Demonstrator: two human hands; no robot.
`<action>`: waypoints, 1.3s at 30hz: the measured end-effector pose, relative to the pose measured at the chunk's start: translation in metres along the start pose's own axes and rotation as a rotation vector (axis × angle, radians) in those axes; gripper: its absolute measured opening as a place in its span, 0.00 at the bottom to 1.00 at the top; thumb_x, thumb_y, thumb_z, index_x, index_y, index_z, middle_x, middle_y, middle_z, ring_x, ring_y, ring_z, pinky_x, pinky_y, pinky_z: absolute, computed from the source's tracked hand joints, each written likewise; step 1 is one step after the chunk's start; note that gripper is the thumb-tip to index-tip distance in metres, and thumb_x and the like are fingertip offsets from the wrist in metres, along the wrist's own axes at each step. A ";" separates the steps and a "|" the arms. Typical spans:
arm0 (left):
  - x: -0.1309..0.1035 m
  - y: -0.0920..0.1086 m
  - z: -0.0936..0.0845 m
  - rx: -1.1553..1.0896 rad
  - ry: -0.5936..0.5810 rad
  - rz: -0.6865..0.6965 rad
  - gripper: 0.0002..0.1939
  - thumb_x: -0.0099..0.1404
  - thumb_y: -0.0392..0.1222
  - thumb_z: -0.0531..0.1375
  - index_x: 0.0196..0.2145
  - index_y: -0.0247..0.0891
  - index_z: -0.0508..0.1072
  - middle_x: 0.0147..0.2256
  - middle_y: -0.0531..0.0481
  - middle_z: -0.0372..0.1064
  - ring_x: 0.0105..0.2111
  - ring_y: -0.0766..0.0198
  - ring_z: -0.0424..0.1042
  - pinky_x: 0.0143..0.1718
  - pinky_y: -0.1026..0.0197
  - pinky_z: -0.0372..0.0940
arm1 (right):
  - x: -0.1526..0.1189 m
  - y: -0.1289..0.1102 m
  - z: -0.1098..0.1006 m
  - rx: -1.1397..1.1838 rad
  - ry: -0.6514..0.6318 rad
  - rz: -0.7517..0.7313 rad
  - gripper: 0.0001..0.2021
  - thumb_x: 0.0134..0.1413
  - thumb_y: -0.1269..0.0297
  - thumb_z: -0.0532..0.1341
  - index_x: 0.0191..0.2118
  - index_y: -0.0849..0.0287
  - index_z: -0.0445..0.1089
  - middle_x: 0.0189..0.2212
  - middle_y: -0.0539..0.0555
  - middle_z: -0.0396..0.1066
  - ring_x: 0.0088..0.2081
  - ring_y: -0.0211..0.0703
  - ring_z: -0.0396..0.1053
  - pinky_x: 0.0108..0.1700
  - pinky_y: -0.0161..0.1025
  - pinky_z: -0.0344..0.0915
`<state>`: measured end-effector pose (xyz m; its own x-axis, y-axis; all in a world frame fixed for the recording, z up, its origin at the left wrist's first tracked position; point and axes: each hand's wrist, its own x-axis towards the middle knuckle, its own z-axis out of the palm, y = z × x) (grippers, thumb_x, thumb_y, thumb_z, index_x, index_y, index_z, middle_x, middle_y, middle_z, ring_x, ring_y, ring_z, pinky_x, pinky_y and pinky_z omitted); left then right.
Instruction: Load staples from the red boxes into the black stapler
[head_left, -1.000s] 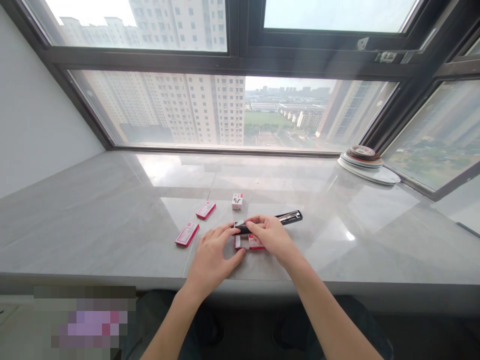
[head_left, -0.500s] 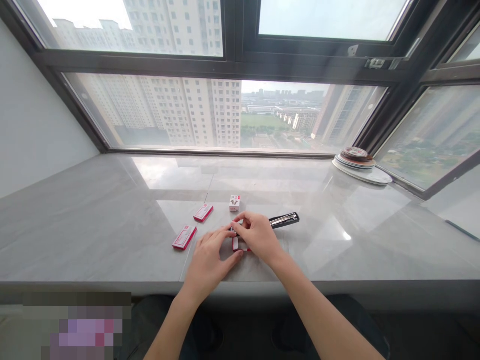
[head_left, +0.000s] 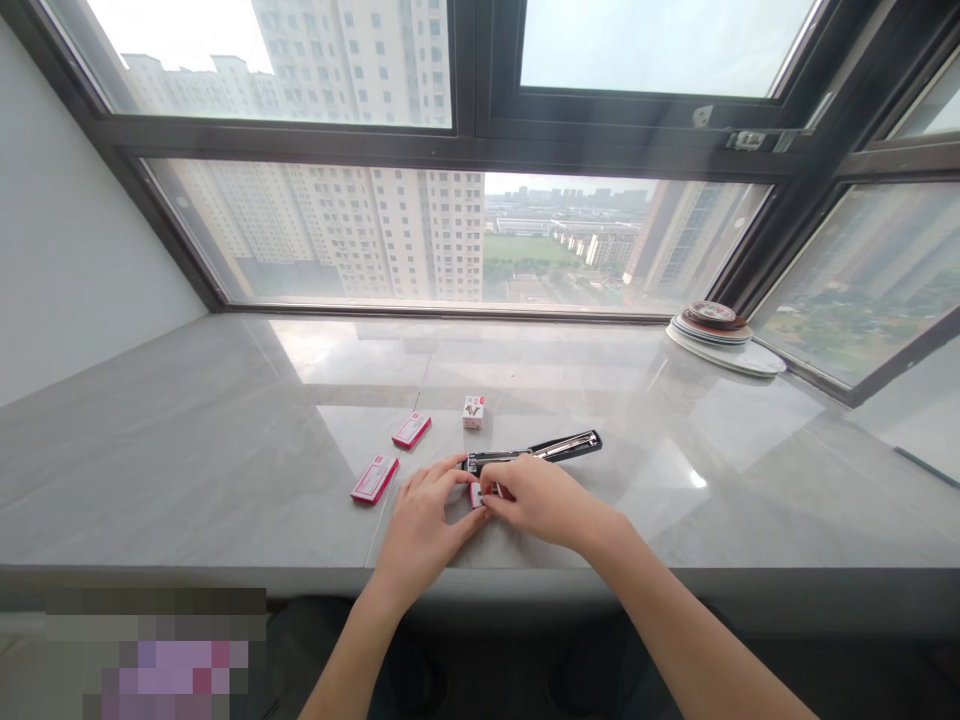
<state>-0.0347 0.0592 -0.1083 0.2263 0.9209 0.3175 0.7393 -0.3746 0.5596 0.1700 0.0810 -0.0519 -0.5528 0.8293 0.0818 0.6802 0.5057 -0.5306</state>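
Left hand (head_left: 420, 522) and right hand (head_left: 541, 500) — both low over the near part of the grey stone desk (head_left: 187, 440), fingertips meeting over a small red-and-white staple box (head_left: 477, 492). Only a sliver of that box shows between the two hands; it lies flat on the desk, directly under the thumb and forefinger of each hand. Grip of the left hand: fingers curled and pinched lightly against the box's left end. Grip of the right hand: fingers drawn together at the box's right end, though whether they have hold of the box or of something out of it cannot be told. Black stapler (head_left: 534, 451) — lying opened out flat on the desk just beyond the hands, its metal channel pointing right, its near end just beside the right fingertips. Two closed red staple boxes, one near (head_left: 374, 479) and one farther (head_left: 412, 430), lie left of the hands, apart from each other. A small white carton (head_left: 473, 411) stands behind the stapler. A stack of plates (head_left: 721, 328) sits far right by the window frame.
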 end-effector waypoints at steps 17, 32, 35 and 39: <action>0.006 0.020 0.009 0.085 0.053 -0.082 0.13 0.74 0.47 0.55 0.31 0.47 0.73 0.32 0.53 0.73 0.38 0.54 0.70 0.47 0.47 0.62 | -0.049 0.031 0.004 -0.075 0.079 0.223 0.05 0.66 0.63 0.58 0.36 0.55 0.66 0.31 0.50 0.72 0.30 0.41 0.65 0.31 0.38 0.49; -0.004 0.042 0.022 0.176 0.093 -0.097 0.21 0.76 0.54 0.53 0.60 0.49 0.72 0.43 0.47 0.71 0.45 0.53 0.72 0.51 0.46 0.61 | -0.079 0.108 -0.044 0.670 0.213 0.537 0.40 0.50 0.45 0.72 0.65 0.52 0.60 0.27 0.44 0.67 0.19 0.33 0.57 0.21 0.33 0.53; -0.002 0.046 0.023 0.236 0.102 -0.106 0.22 0.75 0.57 0.54 0.60 0.49 0.73 0.45 0.46 0.72 0.48 0.50 0.70 0.52 0.46 0.60 | -0.056 0.108 -0.047 0.762 0.180 0.341 0.31 0.51 0.45 0.71 0.56 0.57 0.69 0.29 0.47 0.68 0.24 0.35 0.63 0.24 0.34 0.57; -0.001 0.050 0.025 0.283 0.124 -0.104 0.22 0.73 0.59 0.56 0.58 0.49 0.74 0.47 0.46 0.74 0.48 0.49 0.70 0.51 0.46 0.59 | -0.016 0.097 -0.042 0.759 0.237 0.153 0.24 0.52 0.45 0.71 0.45 0.58 0.73 0.30 0.50 0.70 0.27 0.38 0.65 0.29 0.37 0.61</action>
<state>0.0182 0.0423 -0.0996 0.0744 0.9261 0.3699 0.9054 -0.2182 0.3641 0.2654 0.1266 -0.0692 -0.3056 0.9476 0.0929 0.1813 0.1536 -0.9714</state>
